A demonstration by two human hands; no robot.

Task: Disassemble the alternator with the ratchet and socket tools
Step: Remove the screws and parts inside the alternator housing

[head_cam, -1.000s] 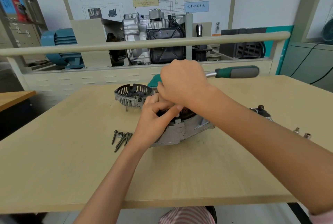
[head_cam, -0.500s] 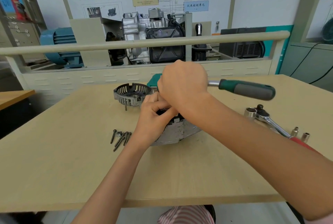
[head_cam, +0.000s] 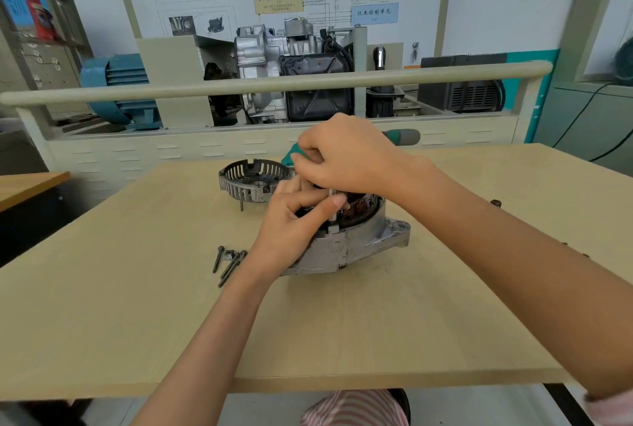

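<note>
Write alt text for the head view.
Right hand grips a green-handled ratchet over a grey metal alternator housing on a wooden table; left hand pinches its extension shaft. Dark loose bolts lie left.

Pale wood-grain surface [head_cam: 342,329]. Alternator housing [head_cam: 346,247] sits on it near centre. Slotted end cover [head_cam: 251,177] lies at 10 o'clock from the housing, just beside it. Loose long bolts [head_cam: 228,263] lie clustered at 8 o'clock. Small dark part [head_cam: 495,202] near the edge at 3 o'clock, too small to identify
</note>
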